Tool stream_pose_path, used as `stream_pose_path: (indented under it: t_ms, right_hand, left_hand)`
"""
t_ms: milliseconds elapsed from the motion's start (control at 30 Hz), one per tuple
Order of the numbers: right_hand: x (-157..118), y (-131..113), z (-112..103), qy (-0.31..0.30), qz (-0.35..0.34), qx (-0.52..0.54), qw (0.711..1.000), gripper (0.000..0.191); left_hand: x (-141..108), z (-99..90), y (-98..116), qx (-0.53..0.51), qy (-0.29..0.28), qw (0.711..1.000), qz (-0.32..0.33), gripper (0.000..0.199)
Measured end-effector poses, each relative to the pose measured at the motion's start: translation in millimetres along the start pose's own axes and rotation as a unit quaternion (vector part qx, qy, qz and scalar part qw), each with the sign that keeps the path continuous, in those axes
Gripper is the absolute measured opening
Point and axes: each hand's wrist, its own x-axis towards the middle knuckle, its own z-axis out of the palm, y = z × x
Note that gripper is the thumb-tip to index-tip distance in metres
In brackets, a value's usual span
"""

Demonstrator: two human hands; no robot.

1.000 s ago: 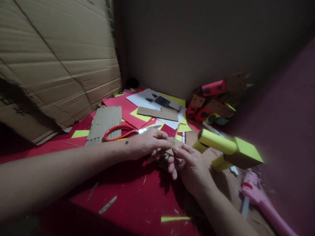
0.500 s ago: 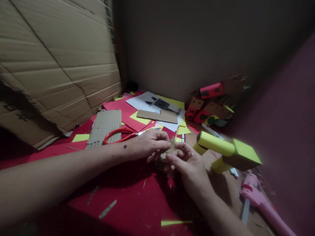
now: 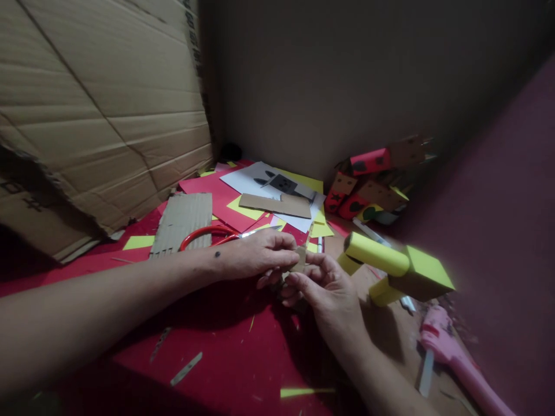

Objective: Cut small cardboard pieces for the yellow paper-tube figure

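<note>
Between my two hands is a small piece of brown cardboard (image 3: 299,261), mostly covered by the fingers. My left hand (image 3: 269,254) pinches its upper left side, the fingers closed. From the right, my right hand (image 3: 323,283) grips the same piece between thumb and fingers. Red-handled scissors (image 3: 208,232) lie just behind my left wrist, partly hidden by it. Beside the scissors rests a flat piece of corrugated cardboard (image 3: 184,216). A yellow paper-covered construction (image 3: 381,257) with tubes and a box-shaped end stands right of my right hand.
Red, white and yellow papers with a cardboard strip (image 3: 275,206) lie behind the hands. Decorated red and cardboard pieces (image 3: 364,179) are piled at back right. A pink glue gun (image 3: 442,341) sits at front right. A large cardboard panel (image 3: 108,104) rises on the left.
The whole view has shifted slightly, so things appear a little further left. Both hands stay on the small cardboard piece, with only slight finger movement.
</note>
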Motion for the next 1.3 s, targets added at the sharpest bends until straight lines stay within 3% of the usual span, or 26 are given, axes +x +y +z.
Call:
stream_pose_path:
  t_ms: [133, 333, 533, 767, 867, 967, 1100, 1300]
  right_hand:
    - [-0.8, 3.8, -0.4, 0.012, -0.027, -0.003, 1.0, 0.038]
    - [-2.6, 4.9, 1.7, 0.004, -0.076, 0.008, 0.997, 0.042]
    - [-2.8, 8.9, -1.5, 0.011, -0.074, -0.034, 0.997, 0.035]
    - [-2.5, 4.8, -0.7, 0.01, -0.052, -0.003, 0.999, 0.033]
    - [-0.8, -1.2, 0.0, 0.017, -0.032, 0.021, 0.999, 0.039]
    - [1.1, -4.3, -1.0, 0.02, -0.02, 0.044, 0.999, 0.04]
    - [1.6, -3.6, -2.0, 0.01, -0.005, 0.065, 0.998, 0.029]
    - [-0.4, -5.5, -0.7, 0.02, -0.01, 0.062, 0.998, 0.024]
  left_hand:
    - [-1.2, -0.8, -0.1, -0.039, 0.008, 0.999, -0.025, 0.02]
    - [-0.5, -0.1, -0.7, -0.185, -0.008, 0.98, -0.075, 0.023]
    - [1.0, -1.4, -7.6, -0.177, -0.012, 0.982, -0.071, 0.022]
    - [-0.6, -0.4, -5.4, -0.051, 0.004, 0.998, -0.022, 0.023]
    - [-2.7, 3.3, -4.7, 0.029, 0.046, 0.998, 0.007, 0.022]
    - [-5.1, 6.8, -6.6, 0.116, 0.107, 0.985, 0.072, 0.02]
    - [-7.9, 8.3, -8.9, 0.242, 0.133, 0.947, 0.163, 0.018]
    - [-10.0, 8.5, -9.3, 0.297, 0.131, 0.928, 0.185, 0.019]
